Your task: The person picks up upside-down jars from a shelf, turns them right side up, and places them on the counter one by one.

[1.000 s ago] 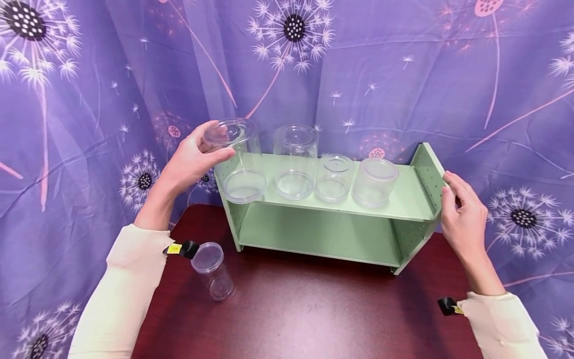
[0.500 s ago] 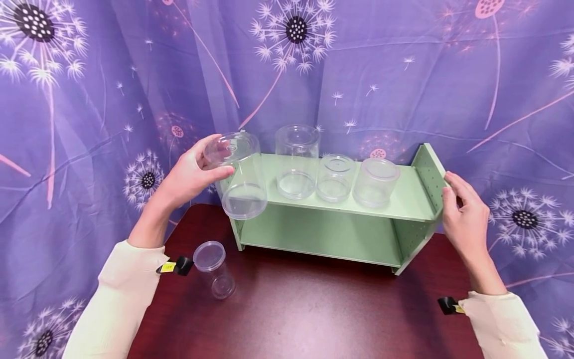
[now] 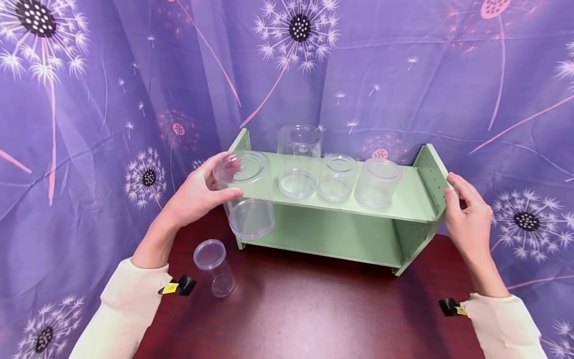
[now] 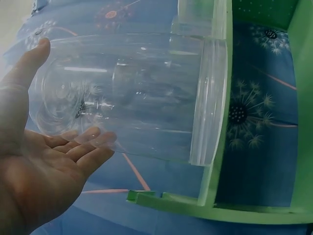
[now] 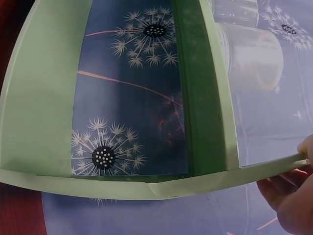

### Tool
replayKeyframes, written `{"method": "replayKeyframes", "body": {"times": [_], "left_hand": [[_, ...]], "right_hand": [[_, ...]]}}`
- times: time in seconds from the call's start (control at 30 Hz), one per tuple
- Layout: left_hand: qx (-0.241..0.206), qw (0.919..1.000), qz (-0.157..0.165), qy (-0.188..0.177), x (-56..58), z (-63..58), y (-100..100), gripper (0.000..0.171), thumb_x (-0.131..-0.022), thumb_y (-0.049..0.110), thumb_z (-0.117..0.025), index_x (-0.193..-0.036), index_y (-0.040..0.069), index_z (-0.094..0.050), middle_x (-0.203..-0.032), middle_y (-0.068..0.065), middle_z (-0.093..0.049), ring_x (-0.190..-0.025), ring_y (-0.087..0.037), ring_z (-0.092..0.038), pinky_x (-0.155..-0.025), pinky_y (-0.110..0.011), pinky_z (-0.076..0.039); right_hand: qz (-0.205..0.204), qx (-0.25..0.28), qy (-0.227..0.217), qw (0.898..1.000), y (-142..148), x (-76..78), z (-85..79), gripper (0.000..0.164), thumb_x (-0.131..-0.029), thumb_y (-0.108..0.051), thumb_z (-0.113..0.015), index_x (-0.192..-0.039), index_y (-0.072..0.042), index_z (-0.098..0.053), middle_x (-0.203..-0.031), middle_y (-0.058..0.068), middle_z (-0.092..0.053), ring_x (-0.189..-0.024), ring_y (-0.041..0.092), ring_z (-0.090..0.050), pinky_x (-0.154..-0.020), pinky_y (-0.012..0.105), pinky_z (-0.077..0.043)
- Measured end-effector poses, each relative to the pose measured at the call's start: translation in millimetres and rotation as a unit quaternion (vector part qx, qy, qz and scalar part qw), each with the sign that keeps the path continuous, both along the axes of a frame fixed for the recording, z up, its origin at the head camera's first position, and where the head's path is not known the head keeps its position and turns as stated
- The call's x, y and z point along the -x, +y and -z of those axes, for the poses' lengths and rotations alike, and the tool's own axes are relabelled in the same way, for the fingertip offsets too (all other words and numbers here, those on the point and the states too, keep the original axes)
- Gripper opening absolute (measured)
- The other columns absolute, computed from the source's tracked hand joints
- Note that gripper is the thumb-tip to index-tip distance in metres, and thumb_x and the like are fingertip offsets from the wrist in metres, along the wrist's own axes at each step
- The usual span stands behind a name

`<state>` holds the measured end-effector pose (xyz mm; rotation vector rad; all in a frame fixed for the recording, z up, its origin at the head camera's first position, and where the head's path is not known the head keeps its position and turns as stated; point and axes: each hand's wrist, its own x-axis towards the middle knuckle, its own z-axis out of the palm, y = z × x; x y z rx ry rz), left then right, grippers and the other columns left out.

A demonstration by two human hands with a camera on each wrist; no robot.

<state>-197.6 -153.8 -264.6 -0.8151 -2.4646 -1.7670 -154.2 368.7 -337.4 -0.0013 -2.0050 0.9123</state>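
Note:
My left hand (image 3: 199, 192) grips a big clear plastic jar (image 3: 251, 199) near its top, thumb on the near side and fingers behind. The jar's wide banded end points down, and it hangs before the left end of a green two-tier shelf (image 3: 410, 199). Through its clear wall, the fingers (image 4: 93, 152) show in the left wrist view. At the other end, my right hand (image 3: 470, 217) holds the upper edge of the shelf's right side panel (image 3: 431, 174), thumb in front; the right wrist view catches only part of this hand (image 5: 296, 196).
On the top tier stand a tall clear jar (image 3: 299, 162) and two shorter ones, a jar (image 3: 337, 179) and a frosted-looking jar (image 3: 378, 184). A slim lidded jar (image 3: 216, 269) is on the dark red table (image 3: 314, 309), front left. Purple dandelion-print cloth (image 3: 385, 65) hangs behind.
My left hand has brought the big jar off the top tier's left end, forward and down. The shelf's left side panel now shows behind it. My right hand has kept its place on the panel.

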Motion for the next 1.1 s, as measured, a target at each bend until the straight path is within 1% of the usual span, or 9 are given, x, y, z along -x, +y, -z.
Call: {"method": "replayKeyframes", "body": {"times": [0.17,0.37,0.47,0.63,0.73,0.83,0.93,1.0,1.1], "left_hand": [[0.001,1.0000,0.001,-0.006,-3.5,8.5,8,0.081,-0.090,-0.001,-0.076,-0.158,0.001,-0.032,-0.148,-0.016,-0.054,-0.132,-0.025,-0.055,-0.102,-0.026,-0.051],[0.003,0.9999,0.014,-0.008,-11.4,19.2,19,0.085,-0.088,0.001,-0.079,-0.159,0.004,-0.032,-0.150,-0.015,-0.053,-0.137,-0.027,-0.052,-0.111,-0.039,-0.045],[0.008,0.9997,0.020,-0.013,-15.9,24.5,25,0.089,-0.088,0.006,-0.082,-0.161,0.006,-0.031,-0.154,-0.013,-0.049,-0.140,-0.026,-0.049,-0.113,-0.044,-0.043],[0.025,0.9993,0.021,-0.016,-23.4,36.5,37,0.093,-0.085,0.017,-0.087,-0.161,0.010,-0.032,-0.154,-0.009,-0.050,-0.140,-0.025,-0.049,-0.115,-0.044,-0.041],[0.007,0.9991,0.034,-0.026,-26.4,44.6,44,0.093,-0.084,0.015,-0.087,-0.160,0.008,-0.033,-0.153,-0.010,-0.052,-0.142,-0.023,-0.047,-0.117,-0.041,-0.038],[-0.013,0.9983,0.045,-0.036,-28.6,51.5,51,0.093,-0.083,0.010,-0.087,-0.159,0.006,-0.033,-0.153,-0.010,-0.051,-0.144,-0.020,-0.045,-0.120,-0.039,-0.035],[-0.018,0.9978,0.050,-0.039,-29.8,56.8,58,0.093,-0.082,0.009,-0.087,-0.158,0.004,-0.034,-0.153,-0.010,-0.052,-0.143,-0.021,-0.046,-0.119,-0.040,-0.035],[-0.018,0.9977,0.053,-0.039,-30.4,59.8,62,0.091,-0.082,0.009,-0.087,-0.157,0.003,-0.035,-0.152,-0.009,-0.053,-0.141,-0.023,-0.048,-0.118,-0.041,-0.036],[-0.025,0.9973,0.057,-0.040,-31.5,63.9,68,0.091,-0.082,0.009,-0.087,-0.157,0.003,-0.036,-0.152,-0.010,-0.053,-0.141,-0.023,-0.049,-0.118,-0.043,-0.037]], "right_hand": [[0.000,0.010,-0.012,1.000,2,-0.7,-2.3,0.031,-0.102,-0.010,-0.062,-0.131,-0.007,-0.072,-0.136,0.009,-0.068,-0.101,-0.014,-0.058,-0.081,0.004,-0.042],[-0.007,0.030,-0.048,0.998,4,-1.3,-2.7,0.032,-0.103,-0.013,-0.062,-0.133,-0.010,-0.071,-0.139,0.004,-0.066,-0.105,-0.011,-0.058,-0.084,0.005,-0.043],[-0.011,0.047,-0.066,0.997,6,-1.8,-3.2,0.033,-0.103,-0.015,-0.062,-0.135,-0.011,-0.070,-0.141,0.000,-0.065,-0.110,-0.007,-0.059,-0.086,0.005,-0.043],[-0.011,0.057,-0.076,0.995,6,-3.2,-4.0,0.034,-0.103,-0.017,-0.062,-0.136,-0.012,-0.070,-0.141,-0.003,-0.065,-0.109,-0.007,-0.059,-0.085,0.005,-0.043],[-0.011,0.062,-0.076,0.995,7,-3.3,-4.1,0.034,-0.103,-0.016,-0.063,-0.136,-0.012,-0.070,-0.137,-0.005,-0.067,-0.103,-0.007,-0.060,-0.082,0.005,-0.043],[-0.011,0.068,-0.077,0.995,7,-3.4,-4.1,0.035,-0.102,-0.015,-0.064,-0.136,-0.012,-0.070,-0.126,-0.013,-0.069,-0.095,-0.007,-0.060,-0.079,0.006,-0.043],[-0.007,0.079,-0.084,0.993,8,-4.4,-3.0,0.037,-0.102,-0.015,-0.064,-0.138,-0.011,-0.068,-0.116,-0.018,-0.068,-0.090,-0.007,-0.060,-0.076,0.007,-0.044],[-0.007,0.091,-0.093,0.991,7,-5.6,-2.6,0.040,-0.101,-0.012,-0.064,-0.141,-0.011,-0.065,-0.120,-0.014,-0.068,-0.093,-0.008,-0.060,-0.078,0.006,-0.046],[-0.005,0.116,-0.110,0.987,5,-9.2,-2.2,0.044,-0.100,-0.011,-0.064,-0.144,-0.013,-0.063,-0.128,-0.004,-0.068,-0.098,-0.010,-0.062,-0.081,0.006,-0.048]]}}
